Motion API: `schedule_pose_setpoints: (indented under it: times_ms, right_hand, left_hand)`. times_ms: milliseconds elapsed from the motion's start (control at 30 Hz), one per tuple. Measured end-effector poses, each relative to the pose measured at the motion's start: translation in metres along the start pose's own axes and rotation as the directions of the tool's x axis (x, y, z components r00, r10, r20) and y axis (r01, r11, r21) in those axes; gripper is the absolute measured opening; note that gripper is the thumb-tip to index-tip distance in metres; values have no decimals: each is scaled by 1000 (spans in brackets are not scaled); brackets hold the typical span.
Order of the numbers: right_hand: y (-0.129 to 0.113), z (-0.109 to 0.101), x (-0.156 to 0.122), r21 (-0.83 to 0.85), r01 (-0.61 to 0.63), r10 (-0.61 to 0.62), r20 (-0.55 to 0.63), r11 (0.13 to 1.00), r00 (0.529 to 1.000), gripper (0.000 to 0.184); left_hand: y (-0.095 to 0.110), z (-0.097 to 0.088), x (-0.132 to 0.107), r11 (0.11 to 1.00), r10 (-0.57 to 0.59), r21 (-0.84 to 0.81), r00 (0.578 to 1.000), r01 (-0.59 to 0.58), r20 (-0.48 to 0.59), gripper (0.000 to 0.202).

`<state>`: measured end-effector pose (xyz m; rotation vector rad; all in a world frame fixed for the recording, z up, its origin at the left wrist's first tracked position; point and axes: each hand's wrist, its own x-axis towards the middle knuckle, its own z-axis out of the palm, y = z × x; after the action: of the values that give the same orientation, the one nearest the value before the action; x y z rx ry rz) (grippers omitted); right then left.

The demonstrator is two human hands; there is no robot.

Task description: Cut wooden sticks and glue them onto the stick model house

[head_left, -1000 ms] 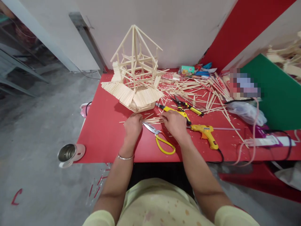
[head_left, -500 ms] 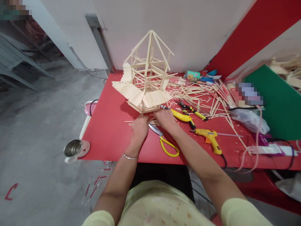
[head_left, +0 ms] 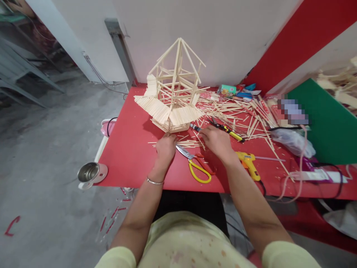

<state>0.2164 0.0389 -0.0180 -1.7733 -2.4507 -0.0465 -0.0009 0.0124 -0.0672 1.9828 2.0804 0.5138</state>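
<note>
The left hand point(head_left: 165, 148) rests curled on the red table point(head_left: 128, 156). Its fingertips are at the near end of a small bundle of short sticks point(head_left: 187, 143), which lies between the two hands. I cannot tell whether it pinches one. At its 12 o'clock, just past the fingertips, stands the stick house point(head_left: 174, 100).

The right hand point(head_left: 219, 141) lies palm down over the handle of a knife point(head_left: 195, 127), whose blade pokes out toward 10 o'clock. Its fingers are hidden, so I cannot tell if it grips the handle.

Open scissors point(head_left: 192, 163) lie at 5 o'clock of the left hand, and a glue gun point(head_left: 249, 162) at 4 o'clock of the right.

As I judge it, a nudge from the left knuckles could shift or crack the house's overhanging roof panels. The bare blade points toward the left fingers. A forearm could also drag the scissors or brush the gun's nozzle.
</note>
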Motion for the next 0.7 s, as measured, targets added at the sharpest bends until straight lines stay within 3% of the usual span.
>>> schedule_pose_setpoints:
  times_ms: [167,300,567,700]
  right_hand:
    - [22,-11,-59,172,-184,202,-93,968,975,29]
    - [29,-8,-94,259,-211,236,-69,942,969,28]
    - [25,-3,-111,218,-181,192,-31,959,981,29]
    - [19,-4,-118,253,-145,158,-33,957,987,32]
  left_hand:
    - [14,0,6,995,65,73,997,-68,48,35]
    - [24,6,10,981,63,175,993,-79,96,35]
    - [32,14,12,943,91,307,987,-128,131,35]
    - [33,12,9,943,93,310,991,-119,100,33]
